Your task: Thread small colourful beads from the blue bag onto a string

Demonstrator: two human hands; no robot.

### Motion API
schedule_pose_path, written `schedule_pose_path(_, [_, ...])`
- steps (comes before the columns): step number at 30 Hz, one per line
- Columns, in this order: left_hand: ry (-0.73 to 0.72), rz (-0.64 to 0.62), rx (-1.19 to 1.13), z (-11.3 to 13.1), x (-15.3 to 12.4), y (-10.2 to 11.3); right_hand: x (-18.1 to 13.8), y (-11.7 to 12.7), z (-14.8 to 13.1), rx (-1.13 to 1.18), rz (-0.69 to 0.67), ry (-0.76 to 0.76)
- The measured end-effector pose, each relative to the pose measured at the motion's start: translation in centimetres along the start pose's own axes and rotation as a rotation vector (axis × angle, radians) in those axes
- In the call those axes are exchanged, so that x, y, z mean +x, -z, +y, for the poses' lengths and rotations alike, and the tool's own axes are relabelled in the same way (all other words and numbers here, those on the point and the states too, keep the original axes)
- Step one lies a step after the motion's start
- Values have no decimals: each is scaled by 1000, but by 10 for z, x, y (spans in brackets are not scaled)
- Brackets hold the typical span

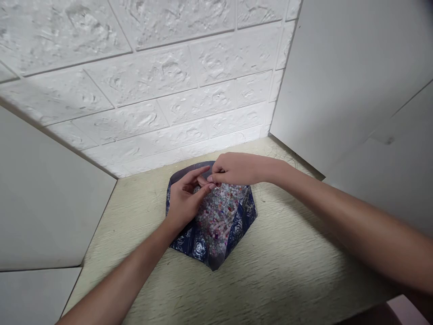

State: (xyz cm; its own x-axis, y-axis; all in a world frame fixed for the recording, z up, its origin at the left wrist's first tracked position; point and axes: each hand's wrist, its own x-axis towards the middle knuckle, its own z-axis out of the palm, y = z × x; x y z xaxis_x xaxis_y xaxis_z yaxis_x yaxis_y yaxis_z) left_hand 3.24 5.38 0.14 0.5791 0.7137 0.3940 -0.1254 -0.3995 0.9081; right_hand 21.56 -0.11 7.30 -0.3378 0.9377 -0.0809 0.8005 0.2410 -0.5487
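A dark blue pouch (241, 223) with silvery rose patterns lies wide open on the table, its sides folded outward. Many small beads (216, 221) fill it, mostly clear, white and pink, with a few darker red ones. Over the far part of the beads, my left hand (187, 195) is closed in a pinch of thumb and fingers. My right hand (235, 169) comes in from the right, also pinching, its fingertips meeting those of the left. Whatever lies between the fingertips is too small to make out; a reddish speck shows beside them.
The pale wooden table (280, 253) runs up to a white brick-textured wall (169, 72). A white panel (43, 194) borders the table on the left, and another white panel (345, 76) stands along the right side.
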Motion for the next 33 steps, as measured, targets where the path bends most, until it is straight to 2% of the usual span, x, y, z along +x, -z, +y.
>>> schedule_pose_path(3, [-10, 47, 87, -1, -1, 1, 1, 0, 1, 12, 20, 20])
schedule_pose_path(9, [-46, 50, 331, 5, -2, 1, 0, 1, -3, 34, 109, 26])
schedule_pose_path(13, [-8, 25, 101, 9, -4, 0, -3, 2, -7, 68, 106, -17])
schedule_pose_path(17, [-43, -16, -78, 9, -6, 0, -4, 3, -9, 95, 15, 4])
schedule_pose_path(24, [-75, 20, -3, 11, -9, -2, -3, 5, -12, 235, 29, 57])
schedule_pose_path(29, [-71, 33, 16, 9, -11, -3, 4, -5, -14, 239, 57, 71])
schedule_pose_path(33, [-81, 79, 56, 8, -13, -3, 11, -11, -13, 291, 15, 121])
